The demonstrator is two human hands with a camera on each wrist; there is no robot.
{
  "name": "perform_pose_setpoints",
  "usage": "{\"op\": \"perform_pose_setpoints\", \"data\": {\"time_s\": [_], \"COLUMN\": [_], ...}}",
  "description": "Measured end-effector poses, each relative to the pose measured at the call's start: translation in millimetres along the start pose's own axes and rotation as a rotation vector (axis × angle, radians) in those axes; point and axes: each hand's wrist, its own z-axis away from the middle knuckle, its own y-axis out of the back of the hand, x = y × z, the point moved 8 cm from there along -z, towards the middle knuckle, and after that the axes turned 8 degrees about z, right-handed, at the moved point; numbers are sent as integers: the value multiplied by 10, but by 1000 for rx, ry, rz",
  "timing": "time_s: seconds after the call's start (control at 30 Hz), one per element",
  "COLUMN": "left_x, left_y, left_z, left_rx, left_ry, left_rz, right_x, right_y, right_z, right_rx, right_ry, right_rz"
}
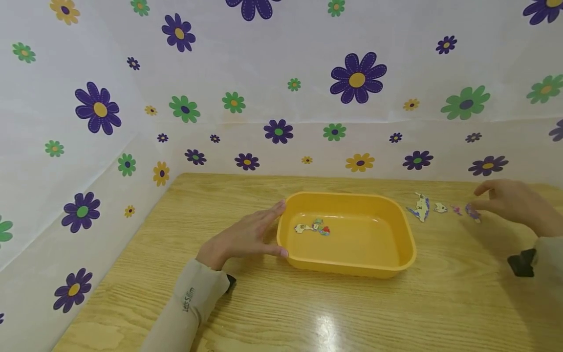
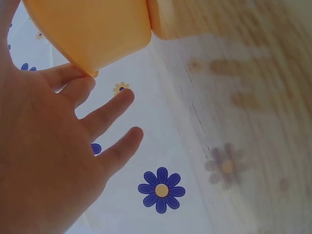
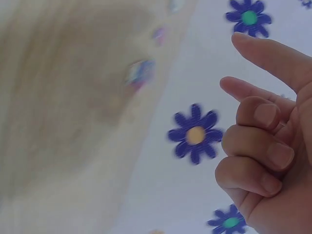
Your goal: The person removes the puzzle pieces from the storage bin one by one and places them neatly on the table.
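Note:
A yellow plastic basin (image 1: pixel 347 264) stands on the wooden table, with several small flat printed cut-outs (image 1: pixel 302 228) lying inside at its left end. My left hand (image 1: pixel 246 234) rests at the basin's left end, thumb on the near corner and fingertips on the far one. In the left wrist view, two fingers of the left hand (image 2: pixel 53 131) stretch past the basin wall (image 2: pixel 97 34). Over the right side of the table hovers my right hand (image 1: pixel 519 205), thumb and forefinger apart, other fingers curled, nothing held. Close by its fingertips lies a purple cut-out (image 1: pixel 473 213).
Right of the basin, a row of cut-outs runs toward the right hand: a large white-and-blue one (image 1: pixel 421 207), a small pale one (image 1: pixel 441 208) and a pink one (image 1: pixel 456 210). A flower-print sheet (image 1: pixel 308 102) borders the table (image 1: pixel 246 313) behind and at left.

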Motion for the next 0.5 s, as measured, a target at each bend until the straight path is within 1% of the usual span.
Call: {"op": "perform_pose_setpoints", "data": {"time_s": [0.1, 0.2, 0.27, 0.5], "left_x": [2, -13, -20, -7], "left_y": [-1, -7, -9, -7], "left_z": [-1, -5, -7, -6], "left_rx": [-1, -7, -8, -10], "left_ry": [-4, 6, 12, 16], "left_rz": [-3, -7, -8, -7], "right_x": [-154, -349, -499, -983], "right_y": [100, 208, 279, 460], "right_z": [-54, -104, -135, -220], "right_rx": [42, 69, 79, 121], "right_ry": [38, 56, 66, 154], "right_rz": [12, 3, -21, -102]}}
